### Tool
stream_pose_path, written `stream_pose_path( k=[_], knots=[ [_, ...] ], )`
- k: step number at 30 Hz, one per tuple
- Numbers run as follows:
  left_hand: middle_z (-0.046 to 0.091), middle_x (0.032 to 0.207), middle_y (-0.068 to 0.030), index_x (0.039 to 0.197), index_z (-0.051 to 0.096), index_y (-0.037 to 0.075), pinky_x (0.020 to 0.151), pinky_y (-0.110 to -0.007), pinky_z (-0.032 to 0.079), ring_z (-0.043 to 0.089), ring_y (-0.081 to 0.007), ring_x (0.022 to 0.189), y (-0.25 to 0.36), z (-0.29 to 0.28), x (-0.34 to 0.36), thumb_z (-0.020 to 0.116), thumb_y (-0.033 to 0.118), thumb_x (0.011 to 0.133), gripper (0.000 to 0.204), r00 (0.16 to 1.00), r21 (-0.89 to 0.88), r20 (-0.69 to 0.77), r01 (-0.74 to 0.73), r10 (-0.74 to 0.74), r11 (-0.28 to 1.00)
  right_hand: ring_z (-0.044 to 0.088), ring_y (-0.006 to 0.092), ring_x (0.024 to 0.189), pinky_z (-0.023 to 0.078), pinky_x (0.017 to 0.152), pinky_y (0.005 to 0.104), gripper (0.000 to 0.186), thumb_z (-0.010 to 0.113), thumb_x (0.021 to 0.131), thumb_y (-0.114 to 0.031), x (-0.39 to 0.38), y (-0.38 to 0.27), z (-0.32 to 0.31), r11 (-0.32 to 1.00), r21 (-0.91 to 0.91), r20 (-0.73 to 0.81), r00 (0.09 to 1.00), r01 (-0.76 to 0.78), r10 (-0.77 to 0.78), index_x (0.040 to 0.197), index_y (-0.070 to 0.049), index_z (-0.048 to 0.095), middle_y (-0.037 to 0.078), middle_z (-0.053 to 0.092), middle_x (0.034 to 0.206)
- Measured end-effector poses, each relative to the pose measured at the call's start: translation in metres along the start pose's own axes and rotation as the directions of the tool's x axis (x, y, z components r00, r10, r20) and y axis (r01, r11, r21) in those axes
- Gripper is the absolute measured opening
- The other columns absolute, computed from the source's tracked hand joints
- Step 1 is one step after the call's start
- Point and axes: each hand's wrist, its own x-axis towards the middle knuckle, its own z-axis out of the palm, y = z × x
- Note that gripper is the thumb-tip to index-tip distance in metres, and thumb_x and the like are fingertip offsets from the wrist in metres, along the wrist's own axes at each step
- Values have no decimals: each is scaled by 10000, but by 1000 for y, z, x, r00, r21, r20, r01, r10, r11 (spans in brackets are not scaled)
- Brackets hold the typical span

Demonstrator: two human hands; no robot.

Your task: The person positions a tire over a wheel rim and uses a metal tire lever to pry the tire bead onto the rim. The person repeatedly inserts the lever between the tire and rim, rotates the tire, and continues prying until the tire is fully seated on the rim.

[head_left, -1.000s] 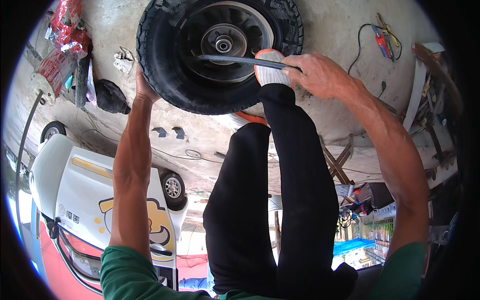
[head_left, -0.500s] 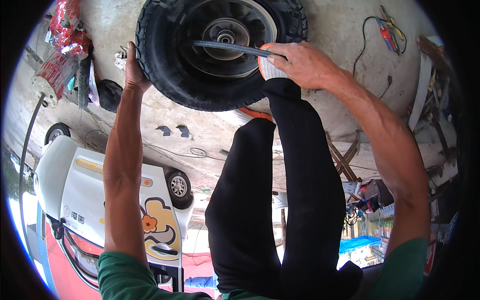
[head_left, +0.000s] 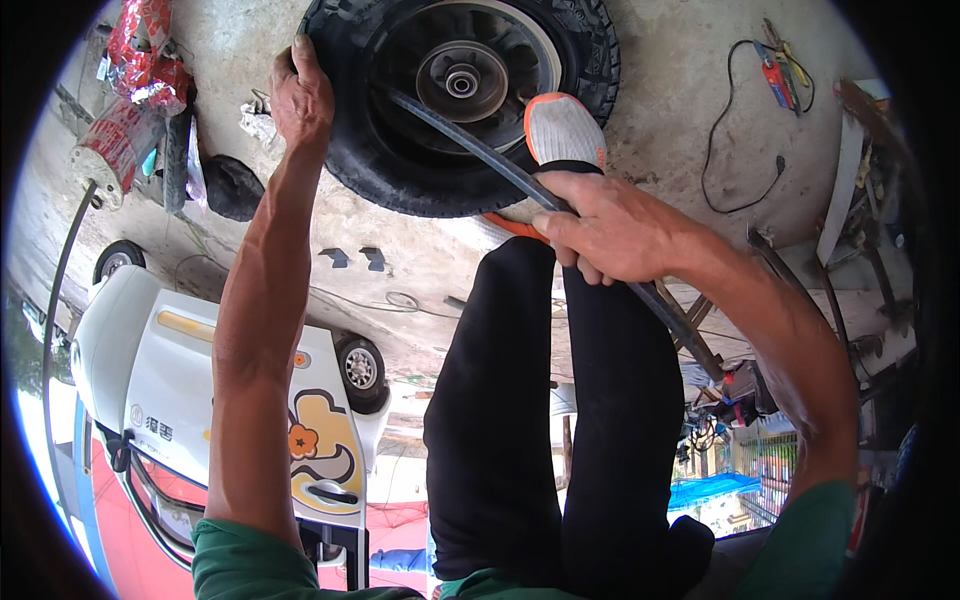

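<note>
A black knobby tyre (head_left: 375,170) lies on its side around a dark metal wheel rim (head_left: 500,50). My left hand (head_left: 302,95) is at the tyre's left edge, its fingers curled against the tread and partly hidden. A long grey tyre lever (head_left: 460,138) is gripped in my right hand (head_left: 612,225), with my thumb along the bar. The lever slants from the tyre's inner edge, where its tip sits, down past my right knee. My right shoe (head_left: 565,130), pale with orange trim, rests on the near right side of the tyre.
A white vehicle (head_left: 175,370) with flower decals stands at the left. Nearby are a red-and-white cylinder (head_left: 105,150) and a black bag-like thing (head_left: 232,188). Pliers and a red-handled tool (head_left: 775,75) lie at far right beside a black cable (head_left: 712,140). Scrap metal (head_left: 870,190) lines the right edge.
My right hand has drawn back toward me and lower, with the lever now at a steeper slant. My left hand has rolled inward over the tyre's edge. The wheel has shifted slightly right.
</note>
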Motion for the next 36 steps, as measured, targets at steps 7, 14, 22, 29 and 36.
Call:
stream_pose_path(
  k=[7,14,22,29,36],
  knots=[
    [662,1423,-268,1509,592,75,1145,-523,438,607,-465,1350,6,-8,0,396,774,1041,864,995,-49,84,58,-53,997,388,63,462,320,442,250,441,495,1152,-235,-85,0,93,313,919,273,959,-239,-70,1485,52,456,-43,390,656],
    [640,1424,-262,1499,594,80,1133,-524,451,602,-460,1344,2,-11,5,429,783,1024,865,988,-70,138,76,-66,995,433,66,487,374,450,255,323,487,1142,-234,-67,-73,183,37,961,275,962,-274,-4,1272,39,600,-59,458,666],
    [628,1459,-225,1505,591,117,1127,-512,472,615,-444,1340,-9,-14,14,475,797,999,855,977,-170,194,117,-84,979,415,85,477,356,460,287,308,531,1114,-299,-40,-131,247,-10,974,224,964,-225,143,1066,-15,637,-58,416,630],
    [640,1448,-239,1498,598,98,1137,-502,465,610,-447,1352,-13,-16,20,493,776,1003,847,977,-191,197,123,-85,974,407,112,485,335,489,314,317,544,1099,-330,-11,-171,289,-29,986,168,958,-166,231,931,-70,609,-45,400,610],
    [643,1425,-217,1469,618,101,1111,-503,492,632,-429,1311,-20,-12,20,547,748,994,806,980,-233,183,123,-81,965,387,120,487,327,518,328,331,518,1087,-327,31,-184,339,-94,979,193,970,-181,150,885,-81,607,-43,362,589]
  ],
)
